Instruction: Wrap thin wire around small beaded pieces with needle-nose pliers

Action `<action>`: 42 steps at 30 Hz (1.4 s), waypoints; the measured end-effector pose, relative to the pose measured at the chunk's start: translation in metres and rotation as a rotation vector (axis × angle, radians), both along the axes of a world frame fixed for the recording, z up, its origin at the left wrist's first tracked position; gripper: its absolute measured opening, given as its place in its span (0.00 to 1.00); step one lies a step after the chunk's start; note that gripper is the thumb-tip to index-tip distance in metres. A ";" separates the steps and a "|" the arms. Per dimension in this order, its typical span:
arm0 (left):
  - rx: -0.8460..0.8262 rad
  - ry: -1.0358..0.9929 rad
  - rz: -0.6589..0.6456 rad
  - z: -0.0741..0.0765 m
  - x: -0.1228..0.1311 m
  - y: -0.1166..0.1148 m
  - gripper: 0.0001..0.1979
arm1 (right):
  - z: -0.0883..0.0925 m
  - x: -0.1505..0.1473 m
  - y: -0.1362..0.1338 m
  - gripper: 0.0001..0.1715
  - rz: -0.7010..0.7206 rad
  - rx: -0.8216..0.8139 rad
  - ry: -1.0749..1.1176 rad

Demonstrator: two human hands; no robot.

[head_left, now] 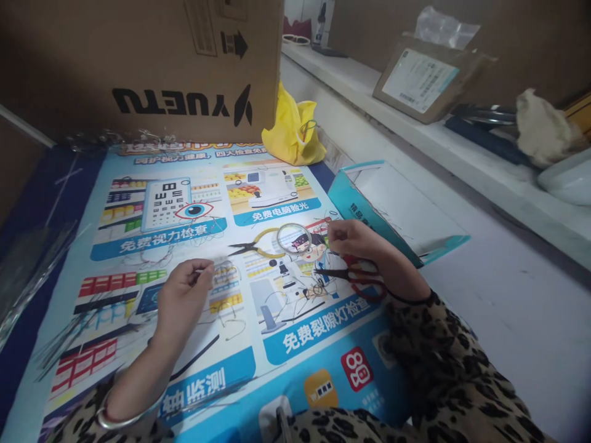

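My left hand (184,289) is closed in a pinch over the printed poster (231,246); a thin, wire-like loop shows beside its fingertips, too fine to make out clearly. My right hand (353,239) is also closed, fingertips pressed together, and what it holds is too small to tell. Between the hands lie yellow-handled pliers (256,242) with dark jaws pointing left, and a round ring-like roll (294,239). Red-handled scissors (351,275) rest just below my right hand, blades pointing left. Thin tangled wires (316,289) lie near the blade tips.
A large cardboard box (161,67) stands at the back left, a yellow bag (295,132) beside it. An open teal box (364,203) is right of the poster. A ledge (360,80) on the right carries a labelled package (415,80). Bundled wires (69,320) lie at left.
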State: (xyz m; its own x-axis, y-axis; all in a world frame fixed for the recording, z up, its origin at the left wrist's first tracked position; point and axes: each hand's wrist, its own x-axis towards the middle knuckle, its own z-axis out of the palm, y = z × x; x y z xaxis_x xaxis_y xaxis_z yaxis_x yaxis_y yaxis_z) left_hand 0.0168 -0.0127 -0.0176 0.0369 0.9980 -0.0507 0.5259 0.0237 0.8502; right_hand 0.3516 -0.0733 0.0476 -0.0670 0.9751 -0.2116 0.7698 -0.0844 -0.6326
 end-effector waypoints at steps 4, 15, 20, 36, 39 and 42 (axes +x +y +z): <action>0.025 -0.127 -0.034 0.010 0.002 -0.009 0.13 | 0.002 -0.031 -0.001 0.04 0.037 0.139 0.135; -0.214 -0.292 -0.515 0.045 0.011 -0.033 0.13 | 0.019 -0.131 0.018 0.13 0.591 0.245 -0.099; -0.165 -0.259 -0.446 0.035 0.008 -0.027 0.07 | 0.011 -0.136 0.026 0.11 0.540 0.243 -0.082; 0.628 0.619 -0.531 0.038 0.005 -0.034 0.08 | -0.016 -0.140 0.028 0.14 0.488 0.377 -0.149; 0.645 0.649 -0.533 0.036 0.005 -0.036 0.09 | -0.017 -0.142 0.027 0.14 0.414 0.332 -0.074; 0.492 0.504 -0.501 0.034 0.004 -0.032 0.11 | -0.018 -0.143 0.028 0.11 0.358 0.252 0.028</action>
State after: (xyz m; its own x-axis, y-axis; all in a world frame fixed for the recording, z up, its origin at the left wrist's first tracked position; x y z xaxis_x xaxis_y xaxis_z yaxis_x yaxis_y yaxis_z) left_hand 0.0205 -0.0451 0.0166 0.5676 0.7831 0.2541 0.6935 -0.6211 0.3652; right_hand 0.2083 -0.0457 0.0295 -0.4123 0.9103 0.0366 0.7045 0.3440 -0.6207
